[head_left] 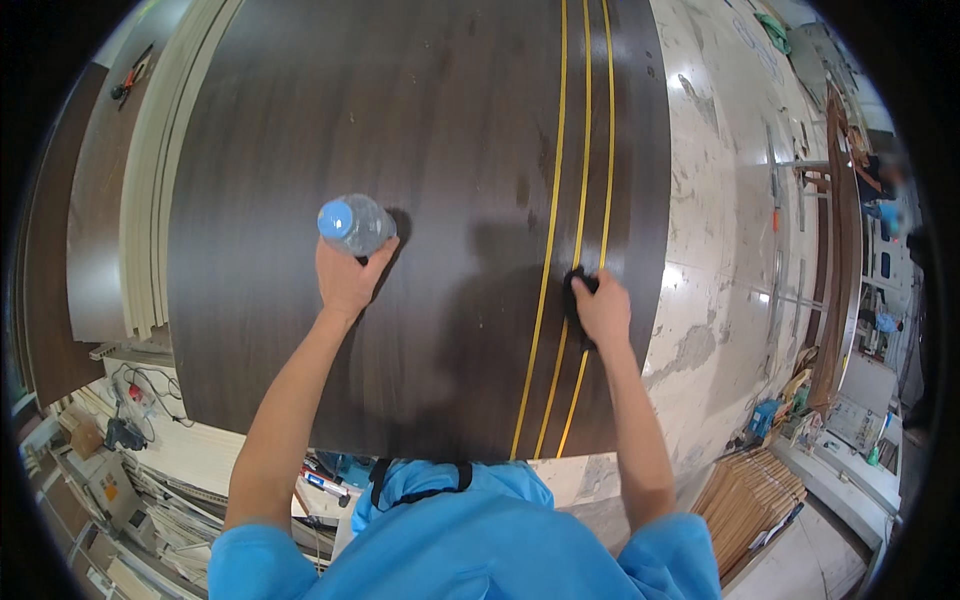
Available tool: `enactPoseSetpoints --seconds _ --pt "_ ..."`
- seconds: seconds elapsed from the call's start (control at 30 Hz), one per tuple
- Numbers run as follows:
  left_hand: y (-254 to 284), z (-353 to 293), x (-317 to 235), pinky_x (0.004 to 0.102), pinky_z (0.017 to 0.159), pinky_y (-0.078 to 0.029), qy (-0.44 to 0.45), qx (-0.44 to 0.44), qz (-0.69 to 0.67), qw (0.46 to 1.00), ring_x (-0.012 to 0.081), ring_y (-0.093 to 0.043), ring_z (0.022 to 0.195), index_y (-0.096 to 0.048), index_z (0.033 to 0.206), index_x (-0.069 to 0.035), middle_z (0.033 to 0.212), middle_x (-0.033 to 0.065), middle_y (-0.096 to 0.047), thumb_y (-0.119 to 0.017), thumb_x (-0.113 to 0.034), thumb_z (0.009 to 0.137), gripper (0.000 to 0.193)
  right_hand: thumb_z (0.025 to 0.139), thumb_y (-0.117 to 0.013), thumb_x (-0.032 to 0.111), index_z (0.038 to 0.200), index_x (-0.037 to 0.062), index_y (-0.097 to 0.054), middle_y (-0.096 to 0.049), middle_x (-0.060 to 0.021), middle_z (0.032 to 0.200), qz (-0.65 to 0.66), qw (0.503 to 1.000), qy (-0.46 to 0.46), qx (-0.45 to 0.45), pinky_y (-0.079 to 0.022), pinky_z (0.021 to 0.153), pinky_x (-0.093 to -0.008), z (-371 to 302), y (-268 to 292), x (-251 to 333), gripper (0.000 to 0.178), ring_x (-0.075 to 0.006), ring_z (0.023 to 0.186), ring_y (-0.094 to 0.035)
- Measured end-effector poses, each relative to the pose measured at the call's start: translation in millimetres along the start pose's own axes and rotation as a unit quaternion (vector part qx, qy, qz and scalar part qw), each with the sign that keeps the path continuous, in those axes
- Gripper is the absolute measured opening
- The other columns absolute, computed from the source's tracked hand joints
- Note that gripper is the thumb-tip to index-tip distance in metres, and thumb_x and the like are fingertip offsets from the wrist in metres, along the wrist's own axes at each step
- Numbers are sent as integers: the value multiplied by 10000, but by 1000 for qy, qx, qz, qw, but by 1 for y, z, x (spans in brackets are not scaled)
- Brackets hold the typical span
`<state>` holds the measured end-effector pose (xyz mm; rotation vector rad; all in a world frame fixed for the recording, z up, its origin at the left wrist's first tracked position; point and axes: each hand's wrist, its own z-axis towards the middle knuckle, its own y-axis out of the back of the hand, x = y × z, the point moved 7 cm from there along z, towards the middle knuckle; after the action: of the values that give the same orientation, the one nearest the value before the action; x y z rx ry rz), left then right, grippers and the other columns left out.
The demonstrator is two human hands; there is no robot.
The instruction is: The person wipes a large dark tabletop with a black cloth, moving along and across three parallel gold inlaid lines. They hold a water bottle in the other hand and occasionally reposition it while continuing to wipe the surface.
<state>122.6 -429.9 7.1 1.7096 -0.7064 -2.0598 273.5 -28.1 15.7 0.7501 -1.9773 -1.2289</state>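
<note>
A large dark brown wood-grain panel (420,130) lies flat before me, with three thin yellow lines (553,215) running lengthwise near its right side. My left hand (345,285) is wrapped round a clear plastic bottle (368,226) with a light blue cap, over the panel's left half. My right hand (603,305) presses a black cloth-like pad (577,310) down on the panel, across the yellow lines. Most of the pad's right side is hidden under my fingers.
Pale stacked boards (165,170) stand along the panel's left edge, with pliers (130,78) on a brown surface beyond. Stained light floor tiles (715,190) stretch to the right. A stack of brown boards (750,505) lies at lower right. Cables and tools clutter the lower left. People are far right.
</note>
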Motion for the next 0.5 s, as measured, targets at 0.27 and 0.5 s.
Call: enactPoseSetpoints --seconds 0.27,0.5 --pt "-4 -6 18 448 943 -569 57 -4 -23 998 338 -723 1075 -674 1225 -16 1173 155 -738 -932 -393 782 636 934 -749 467 1312 -36 -711 -727 -293 1284 -26 998 46 -17 -546 1037 -496 263 46 76 630 -443 1234 -689" --pt "-6 -7 21 438 945 -571 29 4 8 1000 328 -721 1073 -662 1229 -19 1161 153 -734 -953 -389 768 659 902 -758 492 1211 -75 -744 -739 -329 1201 56 997 60 -6 -549 1033 -487 190 38 49 646 -477 1197 -697"
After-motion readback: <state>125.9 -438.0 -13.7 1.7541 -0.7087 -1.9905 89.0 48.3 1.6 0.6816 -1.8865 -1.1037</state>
